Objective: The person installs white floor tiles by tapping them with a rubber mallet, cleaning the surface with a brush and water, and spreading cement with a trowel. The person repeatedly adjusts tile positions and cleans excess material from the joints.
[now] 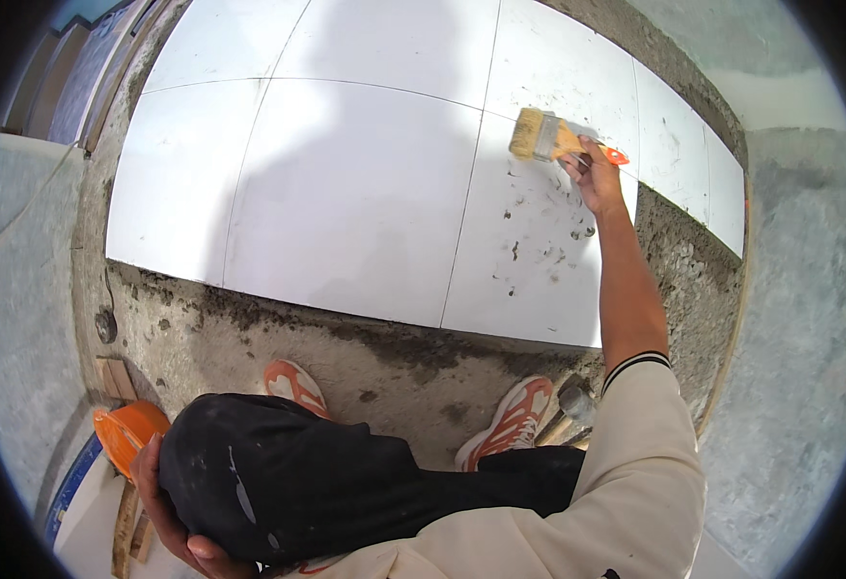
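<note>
R hand (594, 178) grips brush (546, 136) over dirty tile (539, 232), far right; L hand (162, 510) cups knee (249, 463), fingers open. Soft strokes w/ bristle tips (519, 133) prob. best.

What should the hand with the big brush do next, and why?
I'd say the right hand should probably sweep the brush over the dark crumbs. They lie scattered on the white tile, between the brush and the person's shoes, and the hand already grips the brush by its handle.
</note>
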Available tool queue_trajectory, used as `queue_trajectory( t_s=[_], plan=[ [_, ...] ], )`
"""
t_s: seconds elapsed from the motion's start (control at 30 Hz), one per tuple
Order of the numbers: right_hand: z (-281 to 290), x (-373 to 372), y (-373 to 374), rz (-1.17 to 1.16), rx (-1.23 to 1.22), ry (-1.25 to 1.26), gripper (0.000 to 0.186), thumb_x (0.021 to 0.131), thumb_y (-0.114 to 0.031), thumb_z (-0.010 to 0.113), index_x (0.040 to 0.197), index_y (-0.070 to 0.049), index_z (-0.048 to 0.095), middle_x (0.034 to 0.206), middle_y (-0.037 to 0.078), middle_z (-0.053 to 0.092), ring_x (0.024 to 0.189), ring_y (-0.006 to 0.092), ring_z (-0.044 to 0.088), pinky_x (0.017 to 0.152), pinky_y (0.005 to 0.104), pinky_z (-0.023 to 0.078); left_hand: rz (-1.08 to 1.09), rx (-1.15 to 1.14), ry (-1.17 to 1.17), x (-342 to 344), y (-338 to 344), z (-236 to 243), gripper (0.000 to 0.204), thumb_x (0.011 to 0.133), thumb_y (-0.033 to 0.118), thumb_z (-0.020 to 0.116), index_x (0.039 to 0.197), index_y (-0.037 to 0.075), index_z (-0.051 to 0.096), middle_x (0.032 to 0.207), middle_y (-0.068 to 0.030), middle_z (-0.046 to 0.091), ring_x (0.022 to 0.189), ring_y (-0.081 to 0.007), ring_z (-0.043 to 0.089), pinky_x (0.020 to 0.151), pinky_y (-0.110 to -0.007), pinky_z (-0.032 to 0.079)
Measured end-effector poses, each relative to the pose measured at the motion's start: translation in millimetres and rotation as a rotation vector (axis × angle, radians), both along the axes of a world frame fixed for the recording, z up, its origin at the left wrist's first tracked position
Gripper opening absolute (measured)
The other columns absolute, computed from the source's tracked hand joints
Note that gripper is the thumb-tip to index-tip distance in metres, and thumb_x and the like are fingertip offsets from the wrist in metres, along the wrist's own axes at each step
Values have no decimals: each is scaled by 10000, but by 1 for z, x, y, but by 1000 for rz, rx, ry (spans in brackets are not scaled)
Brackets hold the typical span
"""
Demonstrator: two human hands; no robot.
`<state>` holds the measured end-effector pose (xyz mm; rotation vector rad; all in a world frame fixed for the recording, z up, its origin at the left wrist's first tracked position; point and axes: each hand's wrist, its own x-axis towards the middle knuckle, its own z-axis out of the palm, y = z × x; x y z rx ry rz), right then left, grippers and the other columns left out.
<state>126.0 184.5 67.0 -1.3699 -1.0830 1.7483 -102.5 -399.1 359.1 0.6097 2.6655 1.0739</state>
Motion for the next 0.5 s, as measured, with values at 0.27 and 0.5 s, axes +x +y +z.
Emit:
queue_trajectory(
  t_s=[0.27, 0.5],
  plan=[
    [1, 123, 24, -171, 30, -71, 275, 962, -200, 747, 1147, -26, 639, 1006, 98, 692, 818, 187, 712, 689, 280, 629, -152, 144, 78, 13, 28, -7, 891, 1013, 650, 430, 1462, -119, 466, 1337, -321, 614, 1238, -388, 605, 1118, -489, 426],
    [29, 230, 29, -432, 268, -202, 216, 980, -174, 704, 1135, -31, 657, 952, 70, 704, 792, 158, 696, 646, 265, 576, -167, 196, 297, 17, 21, -23, 845, 1035, 583, 387, 1400, -170, 495, 1289, -350, 632, 1217, -431, 611, 1121, -523, 416]
  ],
)
